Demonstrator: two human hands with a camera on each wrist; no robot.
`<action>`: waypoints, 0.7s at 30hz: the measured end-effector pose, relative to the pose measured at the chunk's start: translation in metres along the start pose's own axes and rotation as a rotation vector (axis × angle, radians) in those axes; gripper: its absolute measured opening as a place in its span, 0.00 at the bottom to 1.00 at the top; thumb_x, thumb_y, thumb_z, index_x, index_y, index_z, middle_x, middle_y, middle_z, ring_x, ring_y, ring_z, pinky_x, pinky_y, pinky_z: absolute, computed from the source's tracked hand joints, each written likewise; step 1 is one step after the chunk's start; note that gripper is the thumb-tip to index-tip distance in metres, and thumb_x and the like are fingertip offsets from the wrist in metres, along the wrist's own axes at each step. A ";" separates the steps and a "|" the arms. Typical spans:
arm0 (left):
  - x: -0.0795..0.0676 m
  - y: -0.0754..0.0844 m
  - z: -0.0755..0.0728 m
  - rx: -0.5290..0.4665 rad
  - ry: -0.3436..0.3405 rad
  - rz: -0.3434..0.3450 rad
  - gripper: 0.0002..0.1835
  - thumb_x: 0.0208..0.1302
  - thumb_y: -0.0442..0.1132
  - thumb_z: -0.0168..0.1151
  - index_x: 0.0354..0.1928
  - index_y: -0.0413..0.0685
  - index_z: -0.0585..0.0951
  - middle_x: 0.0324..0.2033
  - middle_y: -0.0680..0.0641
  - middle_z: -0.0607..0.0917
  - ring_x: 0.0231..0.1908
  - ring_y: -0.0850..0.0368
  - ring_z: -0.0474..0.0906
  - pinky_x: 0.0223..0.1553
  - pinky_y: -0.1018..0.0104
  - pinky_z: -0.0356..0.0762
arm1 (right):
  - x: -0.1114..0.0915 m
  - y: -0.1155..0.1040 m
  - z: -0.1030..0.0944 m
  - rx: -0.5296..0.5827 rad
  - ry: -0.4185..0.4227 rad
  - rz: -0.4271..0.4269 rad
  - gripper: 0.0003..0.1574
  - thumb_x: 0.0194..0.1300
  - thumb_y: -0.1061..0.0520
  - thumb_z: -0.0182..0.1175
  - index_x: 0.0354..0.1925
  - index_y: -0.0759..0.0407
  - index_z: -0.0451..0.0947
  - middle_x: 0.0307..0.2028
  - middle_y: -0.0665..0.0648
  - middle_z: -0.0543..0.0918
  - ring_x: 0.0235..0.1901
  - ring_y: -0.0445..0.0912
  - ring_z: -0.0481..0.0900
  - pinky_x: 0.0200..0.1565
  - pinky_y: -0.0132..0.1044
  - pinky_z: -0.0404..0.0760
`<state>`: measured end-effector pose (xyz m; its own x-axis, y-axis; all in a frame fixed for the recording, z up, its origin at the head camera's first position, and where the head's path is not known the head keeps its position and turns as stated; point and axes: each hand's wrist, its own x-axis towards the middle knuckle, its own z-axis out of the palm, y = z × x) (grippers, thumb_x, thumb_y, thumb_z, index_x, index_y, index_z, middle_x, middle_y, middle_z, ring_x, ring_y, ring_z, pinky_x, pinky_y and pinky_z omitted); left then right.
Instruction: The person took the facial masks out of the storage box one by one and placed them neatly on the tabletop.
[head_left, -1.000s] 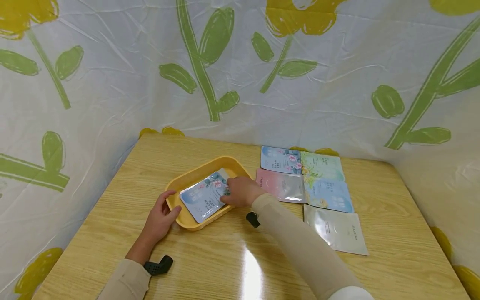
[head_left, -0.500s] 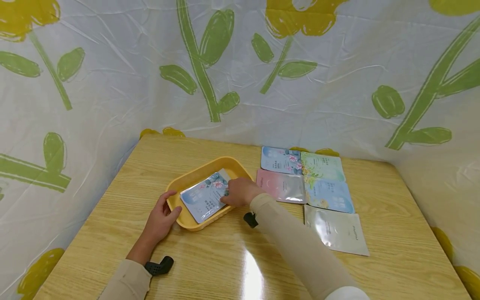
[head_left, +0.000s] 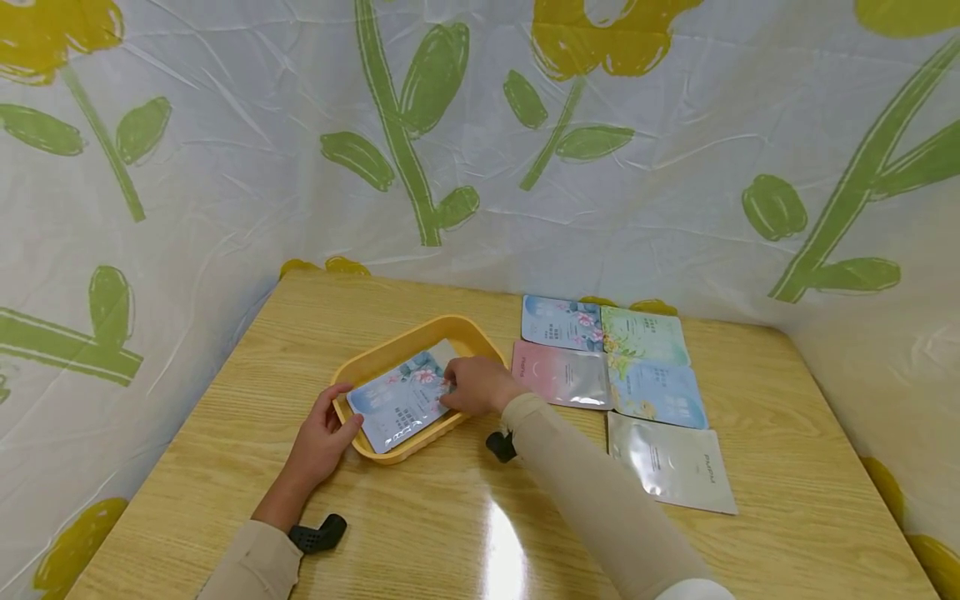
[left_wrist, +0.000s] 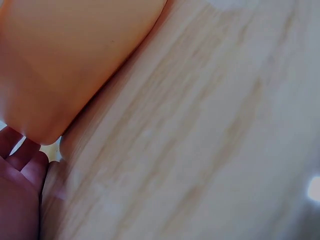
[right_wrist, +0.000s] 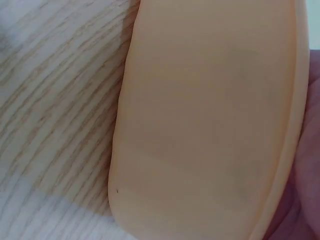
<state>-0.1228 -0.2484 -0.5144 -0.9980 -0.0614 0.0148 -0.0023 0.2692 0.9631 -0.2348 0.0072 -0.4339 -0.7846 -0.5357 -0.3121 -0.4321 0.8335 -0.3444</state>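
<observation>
A yellow tray (head_left: 468, 336) stands on the wooden table, with a stack of sheet mask packets in it. The top one is a blue floral sheet mask packet (head_left: 397, 408), lying aslant over a paler packet whose edge shows. My right hand (head_left: 482, 383) reaches over the tray's right side and pinches the right edge of the floral packet; its fingertips are partly hidden. At the tray's left end my left hand (head_left: 321, 437) grips the rim, thumb on the near side. In the left wrist view, its fingers (left_wrist: 36, 170) touch the tray's outer wall (left_wrist: 75, 60).
Right of the tray lie several packets: a blue floral one (head_left: 558, 321), a green one (head_left: 648, 333), a pink one (head_left: 558, 372), a blue one (head_left: 663, 392) and a silver-white one (head_left: 675, 462). A flower-printed cloth (head_left: 480, 150) hangs behind the table (head_left: 420, 525).
The floral packet has slid left and toward me inside the tray, showing more of the pale packet beneath. My right hand has shifted slightly left with it. The left hand stays put.
</observation>
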 end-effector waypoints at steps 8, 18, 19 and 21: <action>-0.001 0.001 -0.001 -0.010 -0.005 0.006 0.30 0.72 0.35 0.59 0.71 0.42 0.62 0.71 0.33 0.61 0.70 0.42 0.60 0.56 0.87 0.58 | -0.001 -0.001 -0.002 0.167 0.071 -0.063 0.21 0.65 0.53 0.65 0.53 0.62 0.78 0.41 0.52 0.81 0.40 0.46 0.75 0.50 0.38 0.77; -0.001 0.001 0.000 0.005 0.004 0.012 0.28 0.71 0.36 0.60 0.69 0.42 0.64 0.69 0.33 0.64 0.70 0.42 0.62 0.56 0.87 0.58 | 0.001 -0.006 -0.004 0.304 0.056 -0.040 0.19 0.63 0.59 0.67 0.51 0.62 0.79 0.41 0.53 0.80 0.42 0.47 0.75 0.52 0.38 0.77; -0.001 0.000 0.000 0.001 0.003 0.015 0.28 0.71 0.35 0.60 0.69 0.42 0.64 0.69 0.33 0.65 0.69 0.42 0.62 0.56 0.87 0.58 | 0.002 -0.006 -0.004 0.318 0.046 -0.038 0.20 0.62 0.58 0.67 0.51 0.62 0.79 0.42 0.53 0.80 0.42 0.48 0.75 0.52 0.38 0.77; -0.002 0.000 0.000 -0.006 0.002 0.020 0.28 0.71 0.35 0.60 0.69 0.42 0.64 0.68 0.33 0.66 0.69 0.42 0.62 0.56 0.86 0.59 | 0.001 -0.007 -0.005 0.345 0.029 -0.038 0.21 0.62 0.56 0.68 0.53 0.61 0.79 0.44 0.53 0.81 0.44 0.48 0.75 0.53 0.38 0.77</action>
<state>-0.1211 -0.2481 -0.5145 -0.9977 -0.0575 0.0347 0.0183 0.2646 0.9642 -0.2350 0.0014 -0.4270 -0.7855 -0.5570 -0.2696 -0.2891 0.7155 -0.6360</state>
